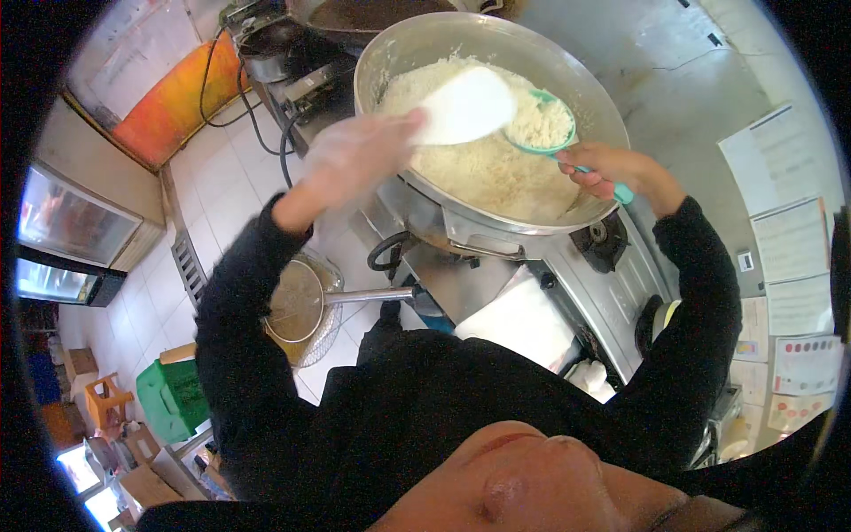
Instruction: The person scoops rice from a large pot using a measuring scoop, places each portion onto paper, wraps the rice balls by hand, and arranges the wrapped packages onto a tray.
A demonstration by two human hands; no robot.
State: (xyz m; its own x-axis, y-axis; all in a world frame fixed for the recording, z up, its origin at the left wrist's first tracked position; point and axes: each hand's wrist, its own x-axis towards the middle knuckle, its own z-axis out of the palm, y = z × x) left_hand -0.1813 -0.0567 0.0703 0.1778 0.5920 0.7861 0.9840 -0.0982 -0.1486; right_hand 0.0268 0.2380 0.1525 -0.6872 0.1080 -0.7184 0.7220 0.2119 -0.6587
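Observation:
A wide metal pot [459, 193] holds a mass of pale, crumbly food that looks like cooked rice or grain [492, 176]. Blurred by motion, my left hand [362, 156] grips a white paddle [469, 110] over the pot's near left side. My right hand [608, 169] is closed around the handle of a green ladle [565, 149] at the right rim. The ladle's bowl is heaped with the same pale food and lies close to the paddle's tip. Whether the two touch is unclear.
A gas burner [600, 243] lies right of the pot on the metal stove. White sheets [522, 319] rest on the surface nearer to me. A round strainer [296, 299] with a long handle is at lower left, above the tiled floor. Black cables [243, 100] hang at upper left.

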